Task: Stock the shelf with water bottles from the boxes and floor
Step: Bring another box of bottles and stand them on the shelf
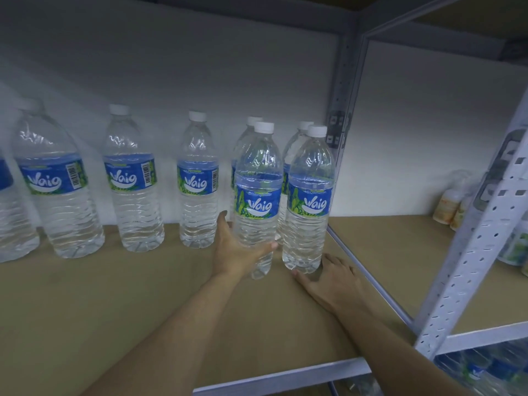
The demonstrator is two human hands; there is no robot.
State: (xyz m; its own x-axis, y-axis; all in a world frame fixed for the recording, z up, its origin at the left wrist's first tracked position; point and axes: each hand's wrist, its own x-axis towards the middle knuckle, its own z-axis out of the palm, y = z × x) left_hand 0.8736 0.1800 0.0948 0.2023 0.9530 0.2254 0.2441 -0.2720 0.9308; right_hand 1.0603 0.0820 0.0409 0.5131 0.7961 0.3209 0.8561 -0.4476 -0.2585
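Observation:
Several clear water bottles with blue labels and white caps stand on the brown shelf board (114, 304). My left hand (234, 252) grips the lower part of one bottle (257, 195), which is tilted slightly. My right hand (328, 278) rests on the board with its fingers spread around the base of the rightmost front bottle (308, 201); I cannot tell whether it grips it. Two more bottles (297, 150) stand right behind these. Further left, single bottles (197, 181) stand along the back wall.
A grey perforated metal upright (471, 244) rises at the right, and another post (341, 110) stands at the back corner. The neighbouring shelf bay holds small pale bottles (451, 207). Packed water bottles (485, 370) show on the level below.

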